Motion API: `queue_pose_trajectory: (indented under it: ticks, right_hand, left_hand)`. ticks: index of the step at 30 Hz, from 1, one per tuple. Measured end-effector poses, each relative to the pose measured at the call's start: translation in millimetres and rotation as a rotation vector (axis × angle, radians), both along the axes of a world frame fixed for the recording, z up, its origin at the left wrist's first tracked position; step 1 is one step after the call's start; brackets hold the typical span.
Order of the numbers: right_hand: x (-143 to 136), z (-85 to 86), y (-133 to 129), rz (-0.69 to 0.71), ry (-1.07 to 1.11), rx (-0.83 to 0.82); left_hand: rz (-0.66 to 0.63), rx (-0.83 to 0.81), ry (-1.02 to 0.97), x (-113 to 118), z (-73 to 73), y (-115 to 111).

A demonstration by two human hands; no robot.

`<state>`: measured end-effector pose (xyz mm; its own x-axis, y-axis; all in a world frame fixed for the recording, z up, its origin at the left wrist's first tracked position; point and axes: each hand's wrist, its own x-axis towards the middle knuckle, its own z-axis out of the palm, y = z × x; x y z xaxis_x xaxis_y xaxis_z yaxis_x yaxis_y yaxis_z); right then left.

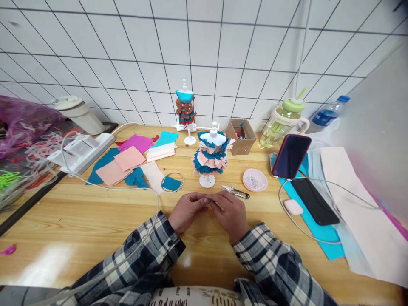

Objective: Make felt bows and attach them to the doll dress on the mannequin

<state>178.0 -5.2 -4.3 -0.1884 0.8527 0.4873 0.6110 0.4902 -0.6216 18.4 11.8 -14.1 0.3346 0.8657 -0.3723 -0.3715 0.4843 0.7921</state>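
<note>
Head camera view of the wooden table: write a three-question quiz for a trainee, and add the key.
1. How many dressed white miniature mannequins stand on the pale varnished wooden table?
2. True or false: the round pale-pink dish of beads stands left of the front mannequin.
3. Which lies nearest the bare right hand?
A) open brown cardboard box
B) black-handled metal thread snips
C) green-lidded clear cup

Key: 1. Two. 2. False. 3. B.
</note>
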Motion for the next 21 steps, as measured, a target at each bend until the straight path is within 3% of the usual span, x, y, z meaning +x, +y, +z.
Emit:
queue_pose_trajectory:
  ticks: [7,12,21]
  right_hand:
    - [7,-1.9,3,0.084,0.19,-0.154]
    - [12,-1.3,5,0.172,0.196,-0.176]
    - [12,-1.2,6,0.111,0.254,-0.193]
  left_hand:
    - [-0.084,0.16,0.276,-3,9.6,0]
    - [-0.088,0.3,0.379,-6,9.2,2]
    - [-0.138,0.276,0.403,-6,11.7,1]
